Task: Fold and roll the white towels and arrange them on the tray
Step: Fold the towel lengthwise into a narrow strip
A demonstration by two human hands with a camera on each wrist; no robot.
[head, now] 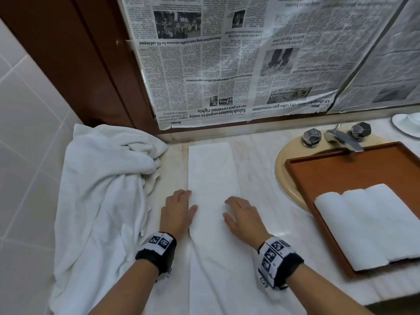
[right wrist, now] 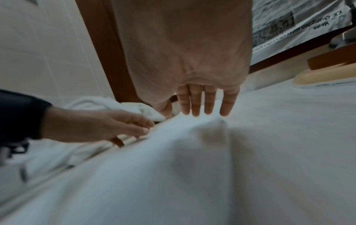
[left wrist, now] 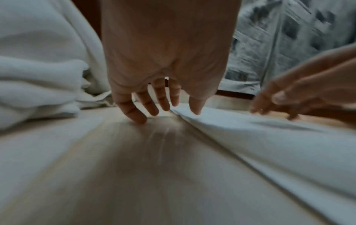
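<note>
Folded towel (head: 213, 178): long axis ran straight away from the person | left hand (head: 178, 211) flat at its left edge | right hand (head: 242, 215) flat upon it, both fingers spread, equally near.

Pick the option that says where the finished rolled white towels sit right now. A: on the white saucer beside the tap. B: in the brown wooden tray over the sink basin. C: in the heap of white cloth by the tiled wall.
B: the head view shows the rolled white towels lying side by side in the near end of the brown wooden tray.
</note>
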